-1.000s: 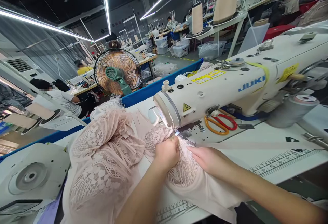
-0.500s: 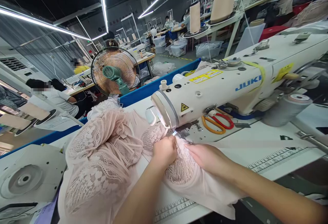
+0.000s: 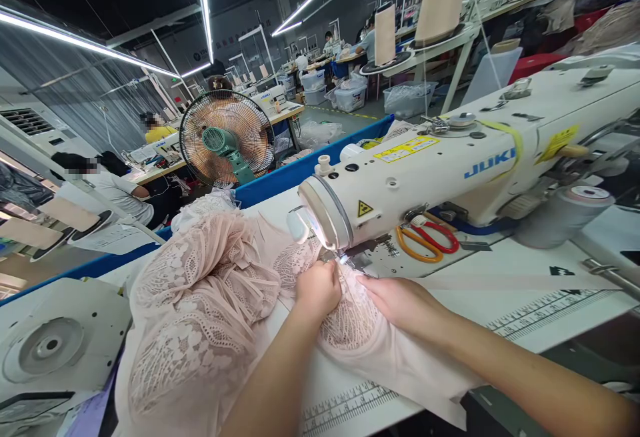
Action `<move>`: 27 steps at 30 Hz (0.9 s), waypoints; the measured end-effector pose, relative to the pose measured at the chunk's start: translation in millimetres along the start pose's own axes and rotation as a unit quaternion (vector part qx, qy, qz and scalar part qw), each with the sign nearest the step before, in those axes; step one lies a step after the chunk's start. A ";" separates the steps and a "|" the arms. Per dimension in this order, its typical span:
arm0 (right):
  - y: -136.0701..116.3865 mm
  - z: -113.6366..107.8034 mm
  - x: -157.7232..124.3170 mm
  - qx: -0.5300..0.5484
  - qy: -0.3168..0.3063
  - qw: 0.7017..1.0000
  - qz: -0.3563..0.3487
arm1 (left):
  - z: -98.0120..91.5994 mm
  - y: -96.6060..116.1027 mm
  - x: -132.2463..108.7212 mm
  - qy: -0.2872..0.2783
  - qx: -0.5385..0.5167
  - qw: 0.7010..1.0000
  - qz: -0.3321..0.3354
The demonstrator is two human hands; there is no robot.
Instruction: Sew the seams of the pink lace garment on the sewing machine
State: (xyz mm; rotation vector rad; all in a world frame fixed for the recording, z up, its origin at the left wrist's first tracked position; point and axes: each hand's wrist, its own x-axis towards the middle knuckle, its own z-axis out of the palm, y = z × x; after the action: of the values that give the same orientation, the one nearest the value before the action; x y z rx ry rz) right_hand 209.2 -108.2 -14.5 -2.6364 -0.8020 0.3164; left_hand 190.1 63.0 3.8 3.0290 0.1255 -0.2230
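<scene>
A pale pink lace bra point(image 3: 353, 323) lies under the needle end of a white sewing machine point(image 3: 400, 190). My left hand point(image 3: 319, 288) is closed on the lace cup just left of the presser foot point(image 3: 345, 259). On the other side of the foot, my right hand point(image 3: 405, 300) pinches the cup's edge between thumb and fingers. A smooth fabric wing of the bra hangs toward the table's front edge. Left of my forearm is a heap of matching lace bras point(image 3: 195, 317). The stitching point itself is partly hidden by my fingers.
Scissors point(image 3: 425, 240) with orange and red handles lie behind the needle area. A grey thread cone point(image 3: 565, 217) stands at the right. Ruler markings point(image 3: 350, 410) run along the table front. Beyond the blue edging point(image 3: 310, 163) are a fan point(image 3: 227, 140) and people at other machines.
Both hands keep their hold on the bra beside the presser foot. My left hand has shifted slightly left, away from the foot. The view has moved a little.
</scene>
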 end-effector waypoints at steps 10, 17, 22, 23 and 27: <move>-8.9 -0.7 0.8 -0.037 -0.042 0.998 0.024 | -3.0 -4.3 -8.0 0.081 0.009 0.997 0.012; -10.5 -12.3 -18.2 -0.035 -0.043 0.998 0.018 | -23.6 9.0 -48.7 -0.016 0.050 0.988 0.146; -0.5 -10.8 -34.5 -0.068 -0.087 0.994 0.016 | -27.3 12.5 -61.3 -0.148 0.057 0.981 0.111; 1.1 -9.7 -35.5 -0.071 -0.090 0.993 0.013 | -26.5 11.7 -60.3 -0.158 0.059 0.980 0.101; 4.4 -6.4 -32.9 -0.061 -0.085 0.995 0.006 | -21.9 6.6 -53.7 -0.162 0.053 0.982 0.084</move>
State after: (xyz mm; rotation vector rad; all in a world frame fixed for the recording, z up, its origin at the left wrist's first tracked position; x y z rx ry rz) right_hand 186.6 -132.2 -7.0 -2.7559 -0.8848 0.5161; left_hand 140.9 54.7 34.0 3.0321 -0.1733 -0.7207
